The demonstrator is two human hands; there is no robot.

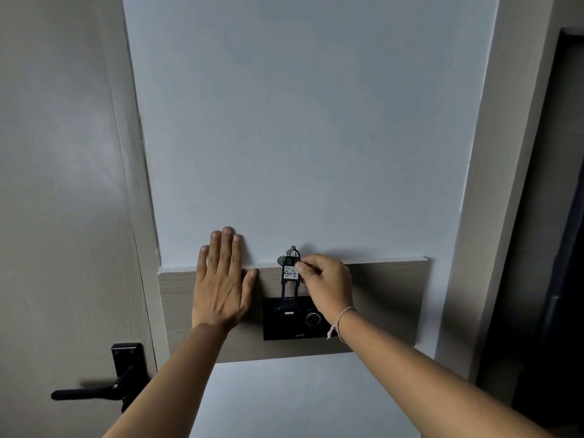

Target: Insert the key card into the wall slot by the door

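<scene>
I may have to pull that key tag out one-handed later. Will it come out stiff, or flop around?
The key tag stands upright in the black wall unit, so its body is probably stiff plastic. The ring on top, with a small piece hanging from it, would likely swing. It looks light: the right hand pinches it with fingertips only.

The right hand [325,281] pinches the black key card [290,279] (its white label reads 407) upright, lower end in the top of the black wall slot [292,317]. The left hand [221,279] lies flat on the wooden panel [388,298], beside the door [63,216].
</scene>
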